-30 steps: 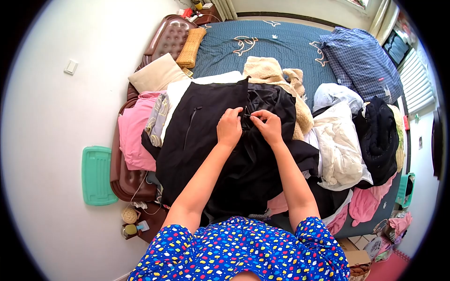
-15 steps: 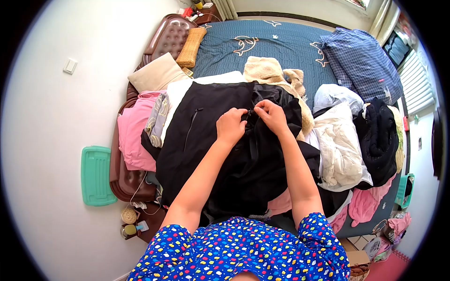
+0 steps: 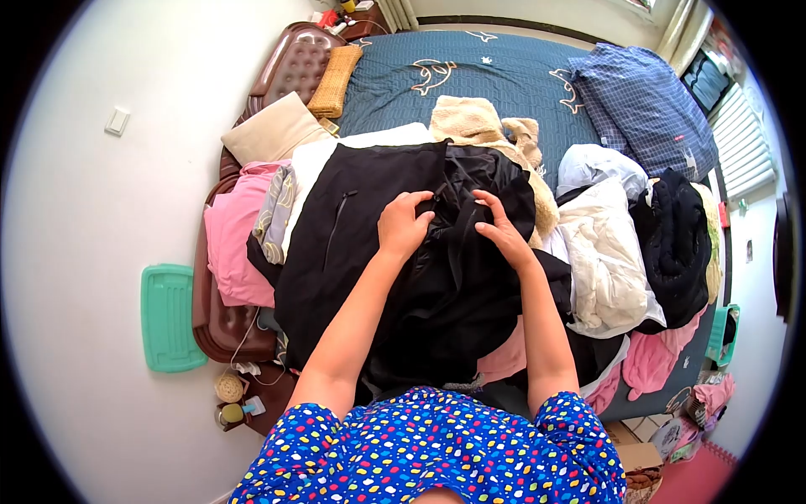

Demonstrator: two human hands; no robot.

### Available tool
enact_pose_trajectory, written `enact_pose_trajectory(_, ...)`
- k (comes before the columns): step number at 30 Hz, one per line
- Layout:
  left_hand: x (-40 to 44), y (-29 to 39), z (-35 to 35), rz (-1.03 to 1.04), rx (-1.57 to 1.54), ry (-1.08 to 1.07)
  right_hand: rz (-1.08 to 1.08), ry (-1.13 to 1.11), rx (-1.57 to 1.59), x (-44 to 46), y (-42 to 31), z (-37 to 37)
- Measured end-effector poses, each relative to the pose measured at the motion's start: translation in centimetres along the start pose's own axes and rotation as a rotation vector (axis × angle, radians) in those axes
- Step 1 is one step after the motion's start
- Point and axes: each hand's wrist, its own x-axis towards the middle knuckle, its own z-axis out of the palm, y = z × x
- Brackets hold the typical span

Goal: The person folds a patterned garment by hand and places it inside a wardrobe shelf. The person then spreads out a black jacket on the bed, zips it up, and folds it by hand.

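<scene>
A black jacket (image 3: 353, 244) is spread over the pile on the bed, its front parted to show a shiny dark lining (image 3: 495, 172). My left hand (image 3: 405, 225) is at the front edge near the zipper, fingertips closed on the jacket. Across the opening, my right hand (image 3: 505, 233) rests against the other side, with thumb and fingers apart. A slanted zipped pocket (image 3: 338, 228) shows on the left panel. The fabric right under my fingertips is partly hidden.
Folded pink clothes (image 3: 239, 235), a beige fleece garment (image 3: 467, 122) and a white bundle (image 3: 606, 260) surround the jacket. A black padded garment (image 3: 676, 252) and a blue checked bundle (image 3: 651, 109) lie to the right. A green plastic lid (image 3: 170, 317) leans on the wall.
My hands have drawn apart from where they met at the zipper. The right hand has moved right and slightly down and its fingers have spread; the left shifted slightly left.
</scene>
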Motion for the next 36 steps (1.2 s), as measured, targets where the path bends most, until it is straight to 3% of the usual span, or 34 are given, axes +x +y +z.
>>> enact_pose_trajectory(2,0.1,-0.2,-0.1,0.016,-0.035,0.012,0.117,-0.145,0.131,0.3,-0.2,-0.6)
enact_pose_trajectory(8,0.1,-0.1,-0.7,0.094,-0.104,0.000,0.317,-0.116,0.210,1.4,0.7,-2.0)
enact_pose_trajectory(13,0.1,-0.1,-0.8,0.136,-0.135,0.002,0.313,-0.148,0.256,2.0,-0.5,-0.4)
enact_pose_trajectory(15,0.1,-0.1,-0.8,0.144,-0.133,0.007,0.200,-0.097,0.318,2.2,-1.8,0.9)
enact_pose_trajectory(18,0.2,0.1,-0.9,0.168,-0.127,0.001,0.297,-0.125,0.422,2.3,-1.3,1.3)
enact_pose_trajectory(20,0.3,0.1,-1.0,0.201,-0.075,-0.008,0.317,-0.118,0.357,2.8,-1.3,1.5)
enact_pose_trajectory(25,0.6,0.3,-1.6,0.287,-0.028,-0.036,0.137,-0.144,-0.260,4.5,-1.8,1.2)
enact_pose_trajectory(36,0.8,1.3,-2.6,0.330,0.139,-0.164,0.245,-0.169,-0.351,5.9,-1.4,1.4)
